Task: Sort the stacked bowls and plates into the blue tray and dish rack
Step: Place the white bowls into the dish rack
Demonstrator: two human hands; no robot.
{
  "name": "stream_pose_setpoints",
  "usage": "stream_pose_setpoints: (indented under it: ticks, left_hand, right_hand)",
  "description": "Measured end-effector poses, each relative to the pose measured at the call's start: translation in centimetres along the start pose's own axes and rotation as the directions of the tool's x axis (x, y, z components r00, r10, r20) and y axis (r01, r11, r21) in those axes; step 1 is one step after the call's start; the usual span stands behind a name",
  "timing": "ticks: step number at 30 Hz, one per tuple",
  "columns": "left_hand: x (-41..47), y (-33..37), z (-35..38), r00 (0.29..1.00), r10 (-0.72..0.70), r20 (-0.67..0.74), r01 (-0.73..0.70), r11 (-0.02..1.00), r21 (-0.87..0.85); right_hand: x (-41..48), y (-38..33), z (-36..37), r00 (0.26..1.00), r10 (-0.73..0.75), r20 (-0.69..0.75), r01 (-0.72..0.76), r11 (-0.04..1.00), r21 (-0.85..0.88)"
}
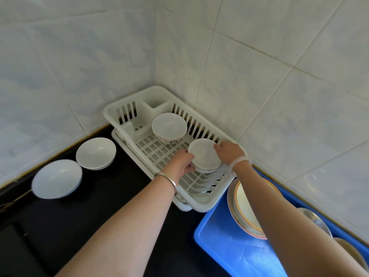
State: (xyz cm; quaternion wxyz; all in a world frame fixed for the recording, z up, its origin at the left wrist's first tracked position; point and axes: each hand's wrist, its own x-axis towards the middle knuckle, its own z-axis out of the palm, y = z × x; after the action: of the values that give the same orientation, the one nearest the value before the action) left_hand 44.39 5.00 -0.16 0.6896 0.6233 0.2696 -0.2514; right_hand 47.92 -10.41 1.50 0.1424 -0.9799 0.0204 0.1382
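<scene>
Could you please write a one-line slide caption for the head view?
Both hands, left hand and right hand, hold a white bowl over the dish rack.

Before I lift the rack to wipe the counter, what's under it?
A white drip tray sits under the rack, its edge showing along the left and near corner. Whatever lies on that tray beneath the rack floor is hidden.
</scene>
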Motion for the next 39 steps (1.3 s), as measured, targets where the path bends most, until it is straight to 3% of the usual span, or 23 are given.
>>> stream_pose_setpoints:
  ticks: [5, 12, 17, 22, 26, 29, 34, 39]
  left_hand:
    - [-0.5, 0.3, -0.2, 0.999, 0.047, -0.023, -0.045, 0.996, 0.082]
    - [-3.5, 1.5, -3.8, 0.954, 0.290, -0.076, -0.255, 0.920, 0.297]
    - [-8.2, -0.5, -9.5, 0.828, 0.517, -0.219, -0.414, 0.826, 0.383]
    - [-11.5, -5.0, -15.5, 0.641, 0.606, -0.471, -0.354, 0.777, 0.520]
    - [-11.7, -8.5, -19.8, 0.508, 0.595, -0.623, -0.227, 0.790, 0.569]
    - [-11.0, -10.4, -23.1, 0.450, 0.570, -0.688, -0.174, 0.811, 0.558]
    - [-9.9, -13.1, -27.6, 0.424, 0.510, -0.748, -0.059, 0.840, 0.539]
    - [-8.9, -13.6, -28.9, 0.434, 0.352, -0.829, -0.174, 0.936, 0.306]
  right_hand:
    - [-0.8, -0.5, -0.5, 0.999, 0.009, -0.035, -0.007, 0.998, 0.059]
    - [-3.9, -4.5, -1.0, 0.991, -0.051, -0.123, 0.090, 0.936, 0.340]
    - [-7.9, -10.8, 0.5, 0.984, -0.147, -0.102, 0.179, 0.849, 0.498]
    - [-9.8, -18.5, 5.1, 0.961, -0.275, 0.015, 0.233, 0.840, 0.489]
    - [-9.2, -22.4, 9.4, 0.952, -0.256, 0.169, 0.153, 0.874, 0.462]
    - [-7.8, -24.3, 11.8, 0.947, -0.236, 0.218, 0.146, 0.920, 0.364]
    - [-5.0, -26.9, 14.2, 0.953, -0.143, 0.267, 0.045, 0.938, 0.345]
    - [-3.2, -28.3, 15.7, 0.946, -0.059, 0.320, -0.119, 0.853, 0.508]
